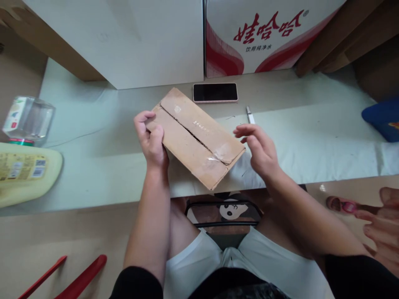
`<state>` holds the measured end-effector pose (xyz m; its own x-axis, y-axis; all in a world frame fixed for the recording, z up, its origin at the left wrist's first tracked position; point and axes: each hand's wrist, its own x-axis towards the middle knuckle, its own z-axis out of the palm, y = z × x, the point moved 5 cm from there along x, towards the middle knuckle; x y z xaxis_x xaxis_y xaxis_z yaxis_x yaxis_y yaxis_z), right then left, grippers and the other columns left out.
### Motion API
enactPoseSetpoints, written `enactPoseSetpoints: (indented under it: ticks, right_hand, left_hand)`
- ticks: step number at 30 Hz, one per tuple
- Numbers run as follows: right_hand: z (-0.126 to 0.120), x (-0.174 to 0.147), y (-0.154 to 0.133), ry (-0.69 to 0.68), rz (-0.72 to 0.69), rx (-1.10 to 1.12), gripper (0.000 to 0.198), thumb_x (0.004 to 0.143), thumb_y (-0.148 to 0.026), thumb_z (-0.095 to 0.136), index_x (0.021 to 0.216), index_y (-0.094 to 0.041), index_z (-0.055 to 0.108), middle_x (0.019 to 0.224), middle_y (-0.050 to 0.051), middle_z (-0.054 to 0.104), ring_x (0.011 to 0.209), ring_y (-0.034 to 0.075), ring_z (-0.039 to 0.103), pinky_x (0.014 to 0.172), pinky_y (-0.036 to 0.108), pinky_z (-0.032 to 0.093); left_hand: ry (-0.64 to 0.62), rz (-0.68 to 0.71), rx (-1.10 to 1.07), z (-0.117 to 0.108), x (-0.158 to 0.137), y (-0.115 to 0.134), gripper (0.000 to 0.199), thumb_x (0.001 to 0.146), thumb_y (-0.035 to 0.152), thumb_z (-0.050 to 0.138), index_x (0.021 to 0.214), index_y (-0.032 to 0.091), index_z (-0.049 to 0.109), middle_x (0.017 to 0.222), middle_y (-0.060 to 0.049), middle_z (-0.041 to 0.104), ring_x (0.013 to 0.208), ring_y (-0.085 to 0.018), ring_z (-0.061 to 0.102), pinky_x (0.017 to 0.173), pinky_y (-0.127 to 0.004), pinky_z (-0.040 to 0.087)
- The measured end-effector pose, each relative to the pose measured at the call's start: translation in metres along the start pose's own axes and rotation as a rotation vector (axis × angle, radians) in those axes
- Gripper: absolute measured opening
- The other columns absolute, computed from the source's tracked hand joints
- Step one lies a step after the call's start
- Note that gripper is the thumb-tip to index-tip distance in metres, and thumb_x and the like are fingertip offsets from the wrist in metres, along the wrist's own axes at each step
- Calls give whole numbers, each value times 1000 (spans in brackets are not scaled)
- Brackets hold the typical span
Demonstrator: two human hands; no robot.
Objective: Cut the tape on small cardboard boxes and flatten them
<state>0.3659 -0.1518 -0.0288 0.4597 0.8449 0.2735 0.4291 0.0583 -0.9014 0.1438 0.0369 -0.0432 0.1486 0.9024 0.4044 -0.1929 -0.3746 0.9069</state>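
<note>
A flat brown cardboard box is held at a slant above the table. It has a dark seam down its top and shiny clear tape by its right end. My left hand grips the box's left end, thumb on top, the other fingers partly hidden. Just off the right end, my right hand is open with bent fingers and nothing visible in it. Beyond that hand lies a small white and grey tool, perhaps a cutter, its lower part hidden behind the fingers.
A phone lies behind the cardboard box, before a white carton and a red-and-white carton. At left are a clear bottle and a yellow jug. A blue object stands at the right edge.
</note>
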Motion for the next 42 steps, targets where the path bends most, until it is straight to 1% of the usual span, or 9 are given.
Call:
enactPoseSetpoints:
  ticks: [3,10,13,18,22,28,31,36,42]
  right_hand:
    - [-18,6,24,132,132,-360,25,90,-37,53,105,-22,67,106,9,68,95,23,64,83,42,56]
    - [-20,6,49,63,162,-890,37,85,-31,55,116,-18,69,121,19,61,105,34,59,91,54,50]
    - [-25,10,53,-17,226,-946,48,82,-31,57,128,-18,63,106,18,67,93,32,60,84,51,50]
    - [-35,15,57,-62,372,-739,54,75,-27,59,129,-22,57,81,6,68,69,23,58,68,39,48]
    - [-31,14,50,-62,444,-210,57,75,-24,52,133,-27,52,74,-1,63,56,17,54,56,33,46]
    - [-36,18,-6,28,24,416,23,83,-30,53,105,-31,60,79,-2,62,52,14,54,52,34,50]
    - [-40,16,-27,67,-78,394,29,84,-46,63,111,-36,57,77,-3,60,55,17,56,59,39,55]
    - [-41,9,-50,196,-144,272,33,83,-62,69,101,-36,58,61,-5,42,48,15,45,52,35,46]
    - [-37,1,-75,39,-312,298,51,77,-84,61,88,-34,60,65,-2,43,54,16,44,52,35,45]
  left_hand:
    - [-10,2,25,0,1,0,48,75,59,71,107,27,53,100,-4,53,90,-21,55,83,-37,48]
    - [-26,-2,41,-1,1,-3,50,76,61,69,110,28,52,103,-4,52,89,-20,54,84,-35,48]
    - [-37,19,62,-2,0,-3,48,78,61,67,111,29,52,103,-5,52,92,-21,55,87,-37,49]
    - [-28,11,91,-4,0,-5,47,80,61,65,112,29,51,105,-5,53,95,-23,57,89,-38,50]
    - [-28,-10,134,-3,0,-7,47,82,62,61,113,30,50,109,-6,54,99,-23,58,93,-40,51]
    - [-28,2,120,-3,0,-9,47,82,61,63,113,28,51,109,-6,53,100,-24,57,94,-40,50]
    - [-25,13,90,-3,-1,-8,48,80,60,65,113,28,51,108,-6,53,100,-24,57,93,-40,50]
    - [-26,27,150,-3,-2,-3,49,82,64,61,113,28,50,109,-7,53,104,-24,56,97,-39,48]
    - [-38,19,123,-2,-1,-2,49,81,63,63,112,28,51,106,-6,52,98,-23,55,91,-37,48]
